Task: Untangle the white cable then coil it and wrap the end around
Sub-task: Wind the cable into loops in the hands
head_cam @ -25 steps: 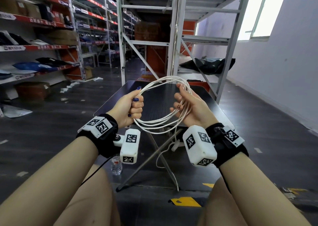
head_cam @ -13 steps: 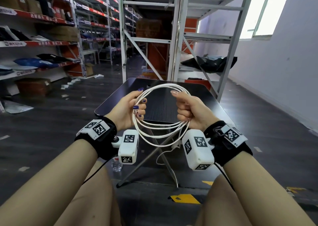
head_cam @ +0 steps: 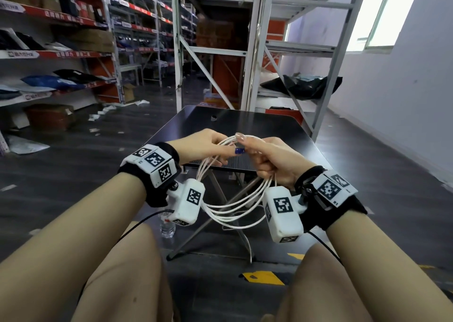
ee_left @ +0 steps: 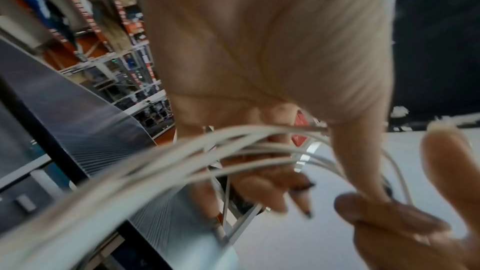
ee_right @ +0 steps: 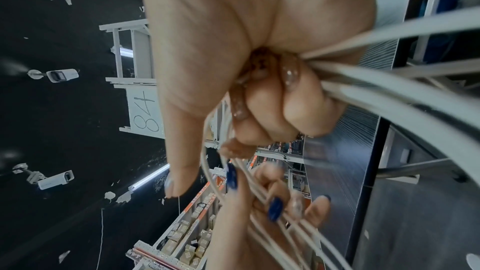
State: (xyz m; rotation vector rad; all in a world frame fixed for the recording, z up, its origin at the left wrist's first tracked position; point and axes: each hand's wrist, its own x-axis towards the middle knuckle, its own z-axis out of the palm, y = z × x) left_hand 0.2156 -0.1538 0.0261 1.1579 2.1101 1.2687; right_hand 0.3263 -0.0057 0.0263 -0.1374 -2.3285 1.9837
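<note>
The white cable [head_cam: 235,206] is wound into several loops that hang between my wrists, in front of the black table [head_cam: 247,123]. My right hand [head_cam: 272,157] grips the bundle in a fist, fingers curled round the strands [ee_right: 405,89]. My left hand [head_cam: 208,145] pinches the top of the loops [ee_left: 233,147] next to the right thumb. Both hands meet at the top of the coil. One loose strand [head_cam: 247,243] trails down below the table towards the floor.
The table stands on crossed metal legs [head_cam: 196,233] right ahead. A water bottle [head_cam: 168,226] is on the floor by my left knee. Grey metal racks [head_cam: 245,52] rise behind the table; stocked shelves [head_cam: 56,52] line the left, a wall the right.
Both hands have come together at the top of the coil and dropped lower. The loops, held up and spread between the hands before, now hang down beneath them.
</note>
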